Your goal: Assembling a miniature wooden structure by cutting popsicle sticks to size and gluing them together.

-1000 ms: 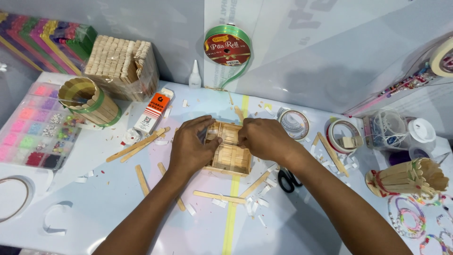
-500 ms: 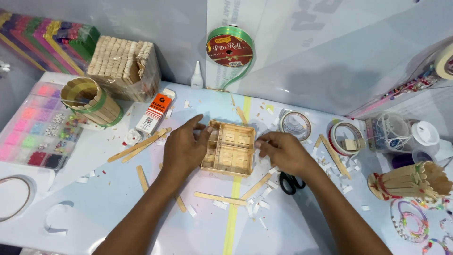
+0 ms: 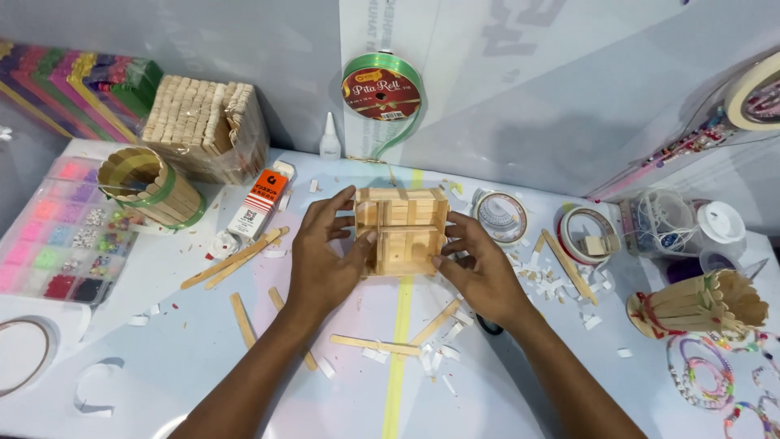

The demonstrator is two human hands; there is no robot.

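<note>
Your left hand [image 3: 321, 264] grips the left side of a small box built of wooden sticks [image 3: 402, 229], fingers curled over its top-left corner and thumb pressed to its front face. Your right hand [image 3: 481, 272] closes on the right side, fingertips at the lower right edge. The box sits between both hands, near the middle of the white surface [image 3: 162, 358], tilted so its open, compartmented face looks up at you; whether its base touches the surface cannot be told. Loose flat sticks [image 3: 236, 258] lie just left of your left hand, more sticks and white scraps [image 3: 382, 345] below the box. Scissors [image 3: 487, 327] show partly under your right wrist. A bound block of sticks [image 3: 203, 126] stands at back left, with a stick-made cup with green band [image 3: 150, 185] beside it and a bead tray [image 3: 57, 236] at far left. A glue bottle [image 3: 329, 140] and green ribbon spool [image 3: 382, 85] stand behind the box. Tape rolls [image 3: 500, 215] lie to the right, and a second stick cup [image 3: 699, 305] lies on its side at far right.
</note>
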